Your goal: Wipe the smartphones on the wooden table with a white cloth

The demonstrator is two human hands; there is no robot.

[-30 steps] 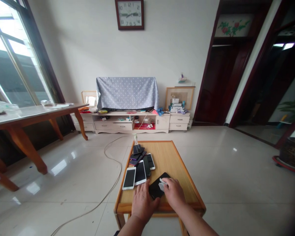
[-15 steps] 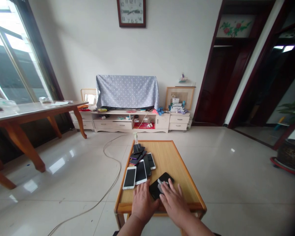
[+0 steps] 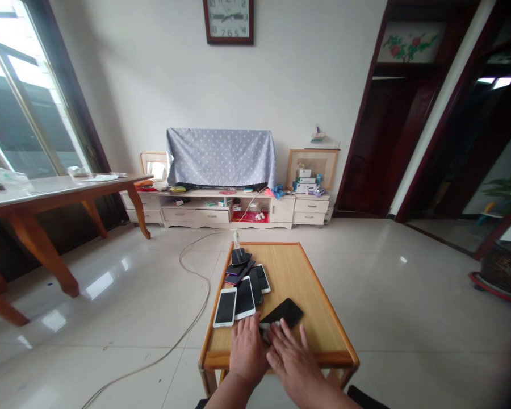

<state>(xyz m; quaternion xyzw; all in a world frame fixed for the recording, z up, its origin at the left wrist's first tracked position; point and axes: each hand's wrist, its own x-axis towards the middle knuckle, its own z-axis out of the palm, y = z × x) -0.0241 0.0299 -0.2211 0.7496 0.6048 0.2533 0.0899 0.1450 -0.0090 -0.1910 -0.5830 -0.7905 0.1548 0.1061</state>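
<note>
A black smartphone point(image 3: 286, 311) lies face up and slanted near the front of the small wooden table point(image 3: 286, 267). My right hand point(image 3: 293, 353) rests over its lower end, fingers stretched, pressing a crumpled grey cloth point(image 3: 274, 326) against the glass. Beside the phone's lower left edge lies my left hand point(image 3: 247, 347), its fingers out flat and its thumb side close to the phone; whether it touches is hidden. Left of them are a white phone point(image 3: 225, 308), another white phone point(image 3: 244, 298) and several darker phones point(image 3: 239, 272), partly overlapping.
A clear pump bottle point(image 3: 237, 240) stands at the table's far left corner. A cable point(image 3: 204, 284) runs across the tiled floor on the left. Further off are a larger wooden table point(image 3: 68, 190), a low cabinet point(image 3: 196, 217) and a potted plant point(image 3: 505, 267).
My right hand has slid the grey cloth down and left along the black phone, from its middle to its lower end. My left hand has stayed nearly in place.
</note>
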